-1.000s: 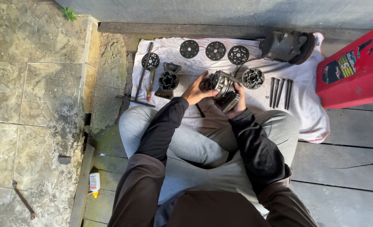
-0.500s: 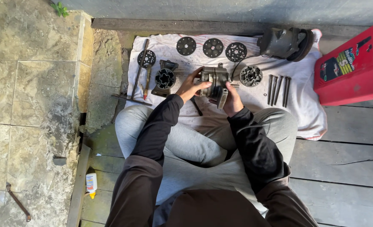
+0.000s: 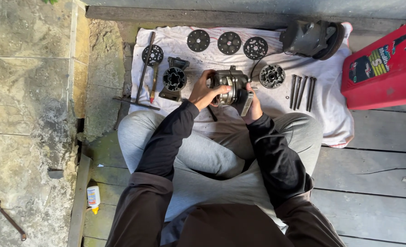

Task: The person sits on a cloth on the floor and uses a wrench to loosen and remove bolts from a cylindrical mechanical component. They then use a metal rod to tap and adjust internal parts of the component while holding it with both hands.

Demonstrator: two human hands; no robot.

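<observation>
Since half second ago, compressor body (image 3: pixel 230 89) sits lower between hands, turned slightly. Left hand (image 3: pixel 206 91) curls over its left end, grip closed on housing; right hand (image 3: pixel 253 106) cups right side underneath, fingers mostly hidden behind metal. Part held above white cloth (image 3: pixel 335 98), just right of round hub housing (image 3: pixel 174 80). Bolts (image 3: pixel 302 91) lie right of right hand.

Your left hand (image 3: pixel 205 93) and right hand (image 3: pixel 253 107) are clasping the metal pump housing (image 3: pixel 230 88), and parts are crowding it. Just left of the grip, a finned housing (image 3: pixel 173 81) is blocking. Just right, a round rotor (image 3: pixel 272 76) and long bolts (image 3: pixel 302 91) are standing close. Beyond it, three discs (image 3: pixel 229 42) are lining the white cloth (image 3: pixel 331 110). Bare cloth is lying between grip and discs.
</observation>
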